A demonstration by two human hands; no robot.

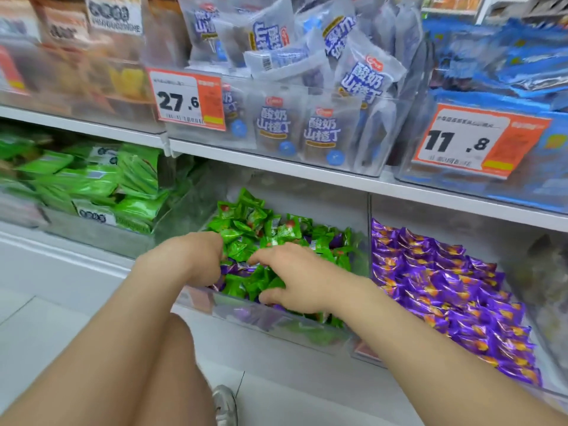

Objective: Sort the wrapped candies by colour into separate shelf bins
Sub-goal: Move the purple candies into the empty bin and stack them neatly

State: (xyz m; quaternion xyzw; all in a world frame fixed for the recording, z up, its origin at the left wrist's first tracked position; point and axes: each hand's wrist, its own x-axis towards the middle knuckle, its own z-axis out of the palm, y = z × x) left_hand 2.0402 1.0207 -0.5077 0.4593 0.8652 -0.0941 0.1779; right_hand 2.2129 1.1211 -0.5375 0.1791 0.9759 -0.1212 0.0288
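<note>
Knee (pixel 175 339) bent below; left hand (pixel 196 256) buried among green candies (pixel 246 222), grip hidden; right hand (pixel 295 278) spread loose. Stray purple candies (pixel 235 268) likely need pinching out next.

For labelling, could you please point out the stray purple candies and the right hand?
stray purple candies (pixel 234 267), head view, visible purple wrapper in the green bin.
right hand (pixel 296 278), head view, back of hand.

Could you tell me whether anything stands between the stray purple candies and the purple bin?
Yes: a clear divider wall separates the green bin from the purple bin, right of the stray purple candies; they likely need lifting over it.
</note>
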